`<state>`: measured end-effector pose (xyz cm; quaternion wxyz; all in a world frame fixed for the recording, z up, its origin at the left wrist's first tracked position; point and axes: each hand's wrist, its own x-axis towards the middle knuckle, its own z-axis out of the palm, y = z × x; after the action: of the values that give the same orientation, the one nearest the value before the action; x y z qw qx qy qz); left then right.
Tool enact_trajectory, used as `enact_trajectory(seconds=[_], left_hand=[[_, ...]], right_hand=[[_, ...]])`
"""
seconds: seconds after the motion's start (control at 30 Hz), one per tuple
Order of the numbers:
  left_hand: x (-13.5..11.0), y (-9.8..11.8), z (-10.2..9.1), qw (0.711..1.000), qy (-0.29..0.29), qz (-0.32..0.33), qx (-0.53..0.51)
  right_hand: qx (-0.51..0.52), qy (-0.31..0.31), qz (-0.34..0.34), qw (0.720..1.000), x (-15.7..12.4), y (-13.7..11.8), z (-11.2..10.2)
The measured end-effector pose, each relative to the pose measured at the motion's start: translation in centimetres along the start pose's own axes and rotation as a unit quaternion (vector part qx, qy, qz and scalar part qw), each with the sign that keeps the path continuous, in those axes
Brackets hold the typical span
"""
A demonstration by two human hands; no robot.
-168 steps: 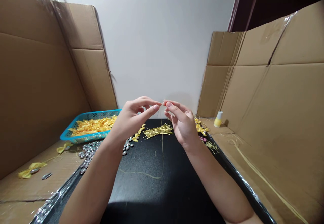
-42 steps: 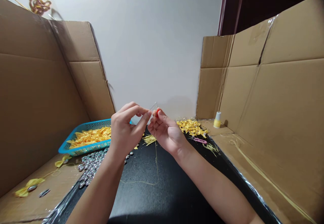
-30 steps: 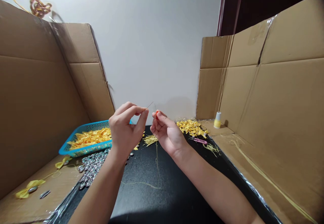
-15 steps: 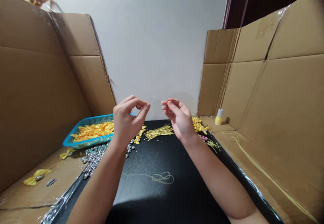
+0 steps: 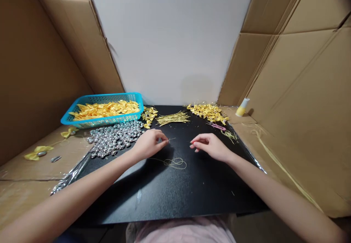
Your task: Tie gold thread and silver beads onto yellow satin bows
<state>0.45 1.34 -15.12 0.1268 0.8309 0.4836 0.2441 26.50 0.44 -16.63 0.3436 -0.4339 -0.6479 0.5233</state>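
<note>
My left hand [image 5: 149, 143] is closed in a pinch on a thin needle [image 5: 172, 139], which points toward the right. Across from it, my right hand [image 5: 211, 147] has thumb and fingers pressed together; whatever they pinch is too small to make out. A reddish spot shows at its fingertips. Both hands hover low over the black table [image 5: 175, 195]. Below and between them, a fine yellowish thread [image 5: 175, 163] lies in loops on the surface. Beyond the hands lies a bundle of gold wire ties [image 5: 172, 118].
Yellow bows fill a blue basket [image 5: 101, 121] at the back left. Silver beads [image 5: 115, 137] spread before it. A pile of beaded yellow bows [image 5: 210, 112], pink thread snips [image 5: 218, 126] and a thread spool [image 5: 242, 107] are at right. Cardboard walls [image 5: 301, 89] flank the table.
The view has tilted down. Both hands have come down closer to the table, and the right hand has turned palm downward. The needle stays in the left hand.
</note>
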Motion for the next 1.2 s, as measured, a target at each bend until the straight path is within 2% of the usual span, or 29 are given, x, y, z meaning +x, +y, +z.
enact_trajectory(seconds=[0.07, 0.2, 0.3, 0.4, 0.5, 0.7, 0.77, 0.83, 0.93, 1.07, 1.13, 1.2], left_hand=[[-0.9, -0.4, 1.2, 0.999, 0.012, -0.007, -0.036], [-1.8, -0.3, 2.3, 0.99, 0.023, -0.032, -0.138], [-2.4, -0.2, 2.8, 0.988, 0.024, -0.031, -0.149], [-2.9, -0.2, 3.2, 0.989, 0.045, -0.024, -0.135], [-2.9, -0.3, 3.3, 0.991, 0.067, -0.011, -0.116], [-2.8, -0.8, 3.4, 0.995, 0.064, 0.023, -0.073], [-2.8, -1.1, 3.5, 0.994, 0.078, 0.037, -0.072], [-2.7, -1.5, 3.5, 0.991, 0.093, 0.055, -0.073], [-2.6, -1.5, 3.5, 0.987, 0.116, 0.073, -0.086], [-2.5, -1.3, 3.5, 0.987, 0.125, 0.053, -0.088], [-2.4, -1.8, 3.9, 0.988, 0.122, 0.046, -0.082], [-2.5, -3.0, 4.6, 0.988, 0.118, 0.051, -0.082]], right_hand=[[0.017, 0.017, 0.009, 1.0, -0.4, 1.1, 0.6], [0.058, 0.043, 0.001, 0.997, -0.5, 2.0, 1.5], [0.051, 0.034, -0.013, 0.998, -0.9, 2.5, 2.0], [-0.039, 0.028, -0.076, 0.996, -1.5, 2.8, 2.4], [-0.157, 0.004, -0.133, 0.979, -1.9, 2.5, 2.4], [-0.234, -0.001, -0.15, 0.96, -1.1, 1.9, 0.2], [-0.254, 0.013, -0.154, 0.955, -0.7, 1.6, -1.4], [-0.295, 0.052, -0.117, 0.947, -0.7, 1.0, -3.9], [-0.36, 0.139, -0.017, 0.922, -2.6, -0.4, -9.9], [-0.415, 0.28, 0.106, 0.859, -8.1, -0.8, -18.4], [-0.433, 0.33, 0.152, 0.825, -10.4, 0.6, -20.8], [-0.446, 0.376, 0.171, 0.794, -11.8, 2.7, -21.5]])
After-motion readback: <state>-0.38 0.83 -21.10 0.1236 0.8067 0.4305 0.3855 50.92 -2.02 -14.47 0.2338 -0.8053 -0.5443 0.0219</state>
